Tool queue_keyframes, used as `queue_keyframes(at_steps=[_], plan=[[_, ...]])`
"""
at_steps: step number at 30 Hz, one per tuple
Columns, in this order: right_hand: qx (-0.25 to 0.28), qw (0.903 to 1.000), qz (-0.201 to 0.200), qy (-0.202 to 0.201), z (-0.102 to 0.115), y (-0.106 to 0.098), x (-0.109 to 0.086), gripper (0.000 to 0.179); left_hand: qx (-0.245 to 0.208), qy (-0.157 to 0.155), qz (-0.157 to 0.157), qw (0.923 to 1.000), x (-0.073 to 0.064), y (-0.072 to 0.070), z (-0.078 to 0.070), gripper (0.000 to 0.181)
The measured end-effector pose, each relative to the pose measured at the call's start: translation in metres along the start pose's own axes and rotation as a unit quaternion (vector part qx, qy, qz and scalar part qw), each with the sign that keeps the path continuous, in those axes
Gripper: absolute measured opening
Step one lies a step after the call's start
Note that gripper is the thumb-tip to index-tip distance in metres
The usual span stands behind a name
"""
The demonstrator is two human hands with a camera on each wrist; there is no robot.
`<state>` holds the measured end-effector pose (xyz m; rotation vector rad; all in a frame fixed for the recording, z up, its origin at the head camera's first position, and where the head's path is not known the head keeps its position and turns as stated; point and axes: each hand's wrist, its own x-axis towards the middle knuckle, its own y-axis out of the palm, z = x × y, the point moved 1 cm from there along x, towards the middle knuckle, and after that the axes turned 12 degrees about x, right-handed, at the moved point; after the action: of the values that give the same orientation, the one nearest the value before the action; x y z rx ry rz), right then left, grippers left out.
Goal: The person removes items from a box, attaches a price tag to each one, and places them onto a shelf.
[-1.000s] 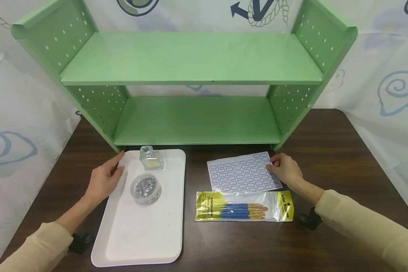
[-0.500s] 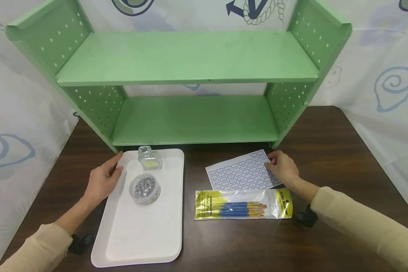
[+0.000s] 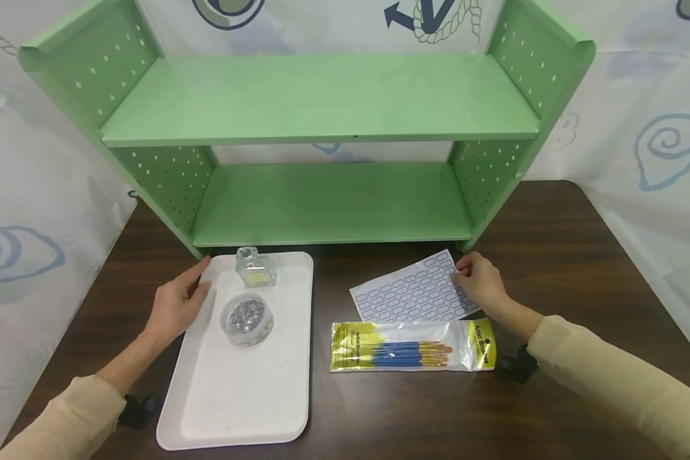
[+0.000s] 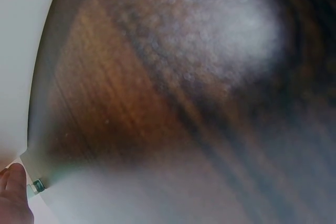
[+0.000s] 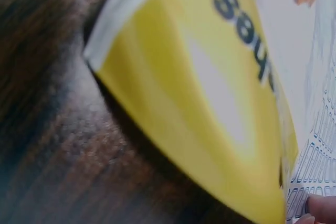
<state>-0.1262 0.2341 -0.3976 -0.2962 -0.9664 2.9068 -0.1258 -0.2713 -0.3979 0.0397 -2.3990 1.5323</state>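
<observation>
My left hand [image 3: 175, 305] rests along the left rim of a white tray [image 3: 236, 409], its index finger stretched toward the far left corner. On that tray stand a clear glass bottle [image 3: 255, 268] and a round clear tub [image 3: 246, 319] of silvery pieces. My right hand [image 3: 482, 281] pinches the right edge of a white sheet of printed labels [image 3: 412, 292]. In the right wrist view, fingertips [image 5: 321, 207] lie at the sheet's edge. Directly in front of the sheet lies a yellow and clear packet of artist brushes [image 3: 412, 346], overlapping the sheet's near edge.
A green metal shelf unit [image 3: 333, 204] with two levels stands just behind the tray and sheet, its perforated sides flaring outward. The dark wood table [image 3: 414, 415] carries everything. Patterned white cloth [image 3: 627, 96] hangs around the back and sides.
The label sheet has turned a little counterclockwise, its upper right corner shifting leftward and away, with the right hand still at its edge. The left hand and tray stay about the same.
</observation>
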Motion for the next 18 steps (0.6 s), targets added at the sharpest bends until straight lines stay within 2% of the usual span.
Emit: queue_keyframes(at_steps=[4,10,14,18], plan=[[0.025,0.9996,-0.007,-0.006,-0.001,-0.002,0.001,0.024,-0.001,0.007,0.004,1.0000,0.000,-0.002,-0.001,0.042],[0.067,0.9976,0.018,0.000,-0.003,-0.005,0.001,0.018,0.009,0.018,0.000,0.9998,0.000,-0.007,-0.001,0.042],[0.087,0.9957,0.030,0.003,-0.005,-0.008,0.001,0.017,-0.006,0.023,-0.020,0.9995,0.002,-0.011,-0.002,0.040],[0.103,0.9940,0.036,0.004,-0.007,-0.009,0.001,0.018,-0.036,0.007,-0.022,0.9991,0.002,-0.017,-0.005,0.038]])
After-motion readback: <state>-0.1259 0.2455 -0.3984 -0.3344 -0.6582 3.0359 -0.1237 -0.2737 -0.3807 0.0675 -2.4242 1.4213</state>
